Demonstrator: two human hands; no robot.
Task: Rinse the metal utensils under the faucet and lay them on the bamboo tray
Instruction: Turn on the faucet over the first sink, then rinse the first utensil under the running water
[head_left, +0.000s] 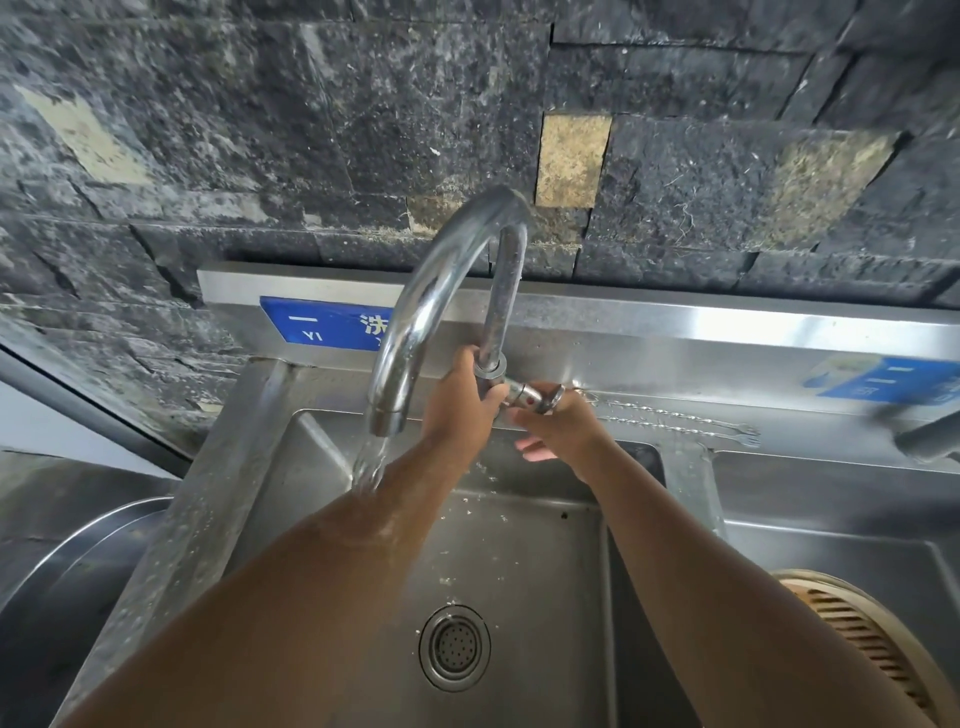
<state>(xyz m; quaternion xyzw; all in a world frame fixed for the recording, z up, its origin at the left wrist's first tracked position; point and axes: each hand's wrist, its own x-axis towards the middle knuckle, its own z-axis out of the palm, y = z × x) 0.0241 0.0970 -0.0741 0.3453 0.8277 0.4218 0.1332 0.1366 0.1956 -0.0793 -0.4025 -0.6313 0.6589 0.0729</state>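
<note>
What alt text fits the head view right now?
Both hands are on the faucet: the left hand grips its base, the right hand holds the handle, and water runs from the spout. Metal utensils lie on the back ledge; a bamboo tray sits lower right.

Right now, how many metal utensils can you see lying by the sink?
2. Both lie side by side on the sink's back ledge, just right of the right hand: the rear utensil and the nearer utensil. More could be hidden behind the hand.
</note>
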